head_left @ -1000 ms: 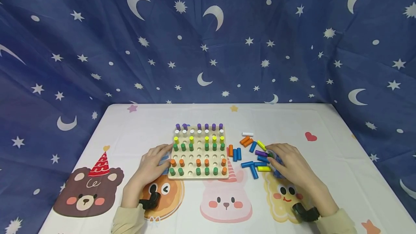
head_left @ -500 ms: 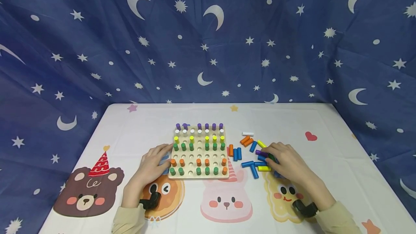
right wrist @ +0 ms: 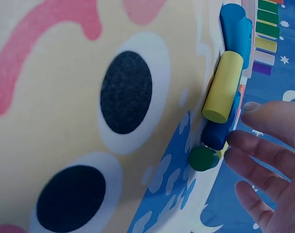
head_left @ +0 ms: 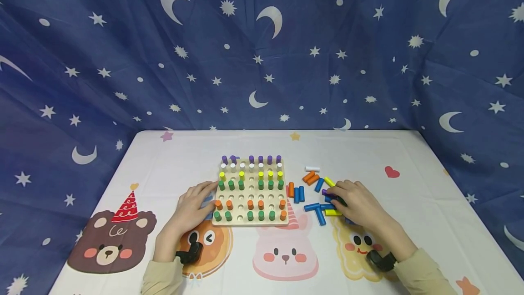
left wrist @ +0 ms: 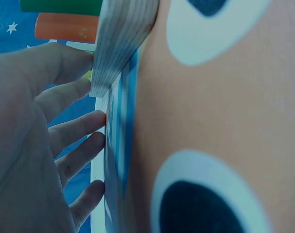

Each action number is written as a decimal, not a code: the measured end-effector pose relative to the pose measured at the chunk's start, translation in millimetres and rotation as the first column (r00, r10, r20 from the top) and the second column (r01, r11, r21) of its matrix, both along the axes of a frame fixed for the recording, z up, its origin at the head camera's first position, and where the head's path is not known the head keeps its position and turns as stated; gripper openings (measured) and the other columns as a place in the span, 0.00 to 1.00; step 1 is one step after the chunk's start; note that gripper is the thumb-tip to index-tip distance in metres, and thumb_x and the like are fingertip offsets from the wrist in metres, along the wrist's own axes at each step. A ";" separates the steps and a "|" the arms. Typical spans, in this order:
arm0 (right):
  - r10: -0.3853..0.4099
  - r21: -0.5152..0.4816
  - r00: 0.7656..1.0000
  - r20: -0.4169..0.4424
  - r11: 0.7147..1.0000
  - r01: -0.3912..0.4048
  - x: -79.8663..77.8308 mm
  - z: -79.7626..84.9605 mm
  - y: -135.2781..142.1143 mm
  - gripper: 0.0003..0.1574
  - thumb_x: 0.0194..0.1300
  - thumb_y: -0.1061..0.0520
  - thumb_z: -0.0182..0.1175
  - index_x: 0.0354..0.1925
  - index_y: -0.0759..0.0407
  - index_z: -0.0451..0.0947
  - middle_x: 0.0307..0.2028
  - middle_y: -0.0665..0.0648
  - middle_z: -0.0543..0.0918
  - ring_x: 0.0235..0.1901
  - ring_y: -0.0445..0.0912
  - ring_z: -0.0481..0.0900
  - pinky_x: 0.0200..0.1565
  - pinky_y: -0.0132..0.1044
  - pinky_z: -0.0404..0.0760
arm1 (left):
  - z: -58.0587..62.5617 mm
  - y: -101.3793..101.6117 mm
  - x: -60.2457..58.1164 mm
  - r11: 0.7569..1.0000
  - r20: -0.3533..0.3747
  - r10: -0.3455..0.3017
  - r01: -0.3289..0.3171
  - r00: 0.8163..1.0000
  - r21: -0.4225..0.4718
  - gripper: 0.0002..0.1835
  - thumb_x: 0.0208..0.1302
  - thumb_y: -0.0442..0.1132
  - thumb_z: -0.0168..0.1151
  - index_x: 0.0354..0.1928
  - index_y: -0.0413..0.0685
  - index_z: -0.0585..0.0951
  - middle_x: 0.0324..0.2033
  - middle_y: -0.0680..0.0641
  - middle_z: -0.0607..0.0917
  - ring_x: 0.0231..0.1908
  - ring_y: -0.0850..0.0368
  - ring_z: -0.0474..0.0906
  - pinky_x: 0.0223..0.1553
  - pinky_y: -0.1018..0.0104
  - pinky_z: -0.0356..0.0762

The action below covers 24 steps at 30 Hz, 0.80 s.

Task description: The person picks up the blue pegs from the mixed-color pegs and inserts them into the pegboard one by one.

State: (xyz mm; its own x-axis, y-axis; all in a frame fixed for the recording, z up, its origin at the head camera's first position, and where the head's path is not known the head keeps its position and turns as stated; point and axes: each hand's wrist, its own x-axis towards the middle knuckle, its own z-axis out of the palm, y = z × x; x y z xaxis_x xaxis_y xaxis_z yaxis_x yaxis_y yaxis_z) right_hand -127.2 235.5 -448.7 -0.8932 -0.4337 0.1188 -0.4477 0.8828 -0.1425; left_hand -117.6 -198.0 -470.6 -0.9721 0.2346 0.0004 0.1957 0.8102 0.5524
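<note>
A wooden pegboard [head_left: 249, 224] bears rows of purple, white, yellow, green and orange pegs, with some bare holes. At its left edge rests my left hand [head_left: 195, 205], thumb and index finger touching the side, the other fingers spread loosely on the cloth in the left wrist view. My right hand [head_left: 357, 202] reaches over the loose pegs, partly hiding a purple peg [head_left: 324, 192]. In the right wrist view its slightly bent fingers are close to a dark blue peg [right wrist: 215, 135] and a green peg [right wrist: 200, 159], thumb apart from the index finger. A yellow peg [right wrist: 223, 87] lies just beyond.
Loose blue pegs [head_left: 320, 216], orange pegs [head_left: 309, 176] and a white peg [head_left: 312, 169] lie right of the board. The table has a cartoon-printed white cloth [head_left: 352, 149]. A blue star-and-moon curtain [head_left: 303, 72] hangs behind.
My right hand has shifted slightly left over the loose pegs, covering more of the purple and blue ones. My left hand and the pegboard have stayed put.
</note>
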 end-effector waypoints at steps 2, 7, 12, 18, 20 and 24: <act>0.008 0.006 1.000 -0.008 1.000 -0.008 -0.8 -0.5 -0.3 0.19 0.56 0.52 0.70 0.48 0.51 0.84 0.42 0.53 0.84 0.43 0.47 0.77 0.46 0.43 0.75 | 0.6 0.2 0.0 1.000 0.004 0.000 0.000 1.000 0.001 0.30 0.68 0.42 0.54 0.71 0.56 0.64 0.68 0.41 0.67 0.68 0.39 0.58 0.65 0.33 0.51; 0.043 0.024 0.998 -0.036 0.999 -0.042 -2.6 -2.1 0.2 0.18 0.55 0.53 0.70 0.46 0.52 0.84 0.40 0.52 0.84 0.42 0.47 0.78 0.44 0.42 0.75 | 1.7 1.1 -0.5 1.000 0.013 -0.002 0.002 1.000 0.001 0.30 0.68 0.42 0.54 0.71 0.55 0.64 0.68 0.41 0.67 0.68 0.38 0.57 0.65 0.34 0.51; 0.076 0.040 0.996 -0.055 0.996 -0.074 -3.7 -2.7 0.5 0.17 0.55 0.54 0.70 0.45 0.54 0.84 0.39 0.52 0.85 0.43 0.47 0.80 0.43 0.43 0.76 | 1.5 1.1 -1.1 1.000 0.009 -0.004 0.004 1.000 0.005 0.30 0.68 0.42 0.54 0.71 0.55 0.64 0.68 0.41 0.67 0.68 0.39 0.58 0.65 0.34 0.51; 0.091 0.051 0.994 -0.060 0.995 -0.088 -6.6 -2.7 -2.0 0.16 0.55 0.56 0.70 0.44 0.54 0.84 0.38 0.51 0.85 0.41 0.47 0.79 0.45 0.43 0.76 | 0.4 0.2 -0.8 1.000 0.005 -0.001 0.001 1.000 0.007 0.30 0.68 0.42 0.54 0.71 0.55 0.64 0.68 0.41 0.67 0.69 0.39 0.58 0.65 0.34 0.50; 0.096 0.062 0.994 -0.059 0.994 -0.092 -7.3 -2.9 -3.0 0.16 0.54 0.56 0.71 0.43 0.53 0.84 0.37 0.51 0.85 0.40 0.46 0.79 0.45 0.43 0.76 | 0.2 0.0 -0.5 1.000 0.009 0.001 -0.001 1.000 0.009 0.30 0.68 0.42 0.54 0.71 0.55 0.64 0.68 0.41 0.67 0.69 0.39 0.57 0.65 0.34 0.50; 0.102 0.080 0.993 -0.056 0.992 -0.097 -7.9 -3.4 -4.6 0.15 0.54 0.56 0.70 0.43 0.53 0.84 0.37 0.51 0.85 0.39 0.45 0.79 0.45 0.42 0.76 | 0.0 0.1 0.2 1.000 0.012 0.004 -0.004 1.000 0.007 0.30 0.68 0.43 0.53 0.71 0.55 0.64 0.68 0.42 0.67 0.69 0.39 0.57 0.65 0.34 0.50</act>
State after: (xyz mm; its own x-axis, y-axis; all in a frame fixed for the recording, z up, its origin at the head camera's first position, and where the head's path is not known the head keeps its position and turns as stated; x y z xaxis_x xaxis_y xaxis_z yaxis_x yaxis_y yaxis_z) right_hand -135.0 230.9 -452.1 -0.8374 -0.5301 0.1335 -0.5396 0.8406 -0.0464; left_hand -117.4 -197.8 -470.6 -0.9730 0.2304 -0.0093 0.1859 0.8074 0.5600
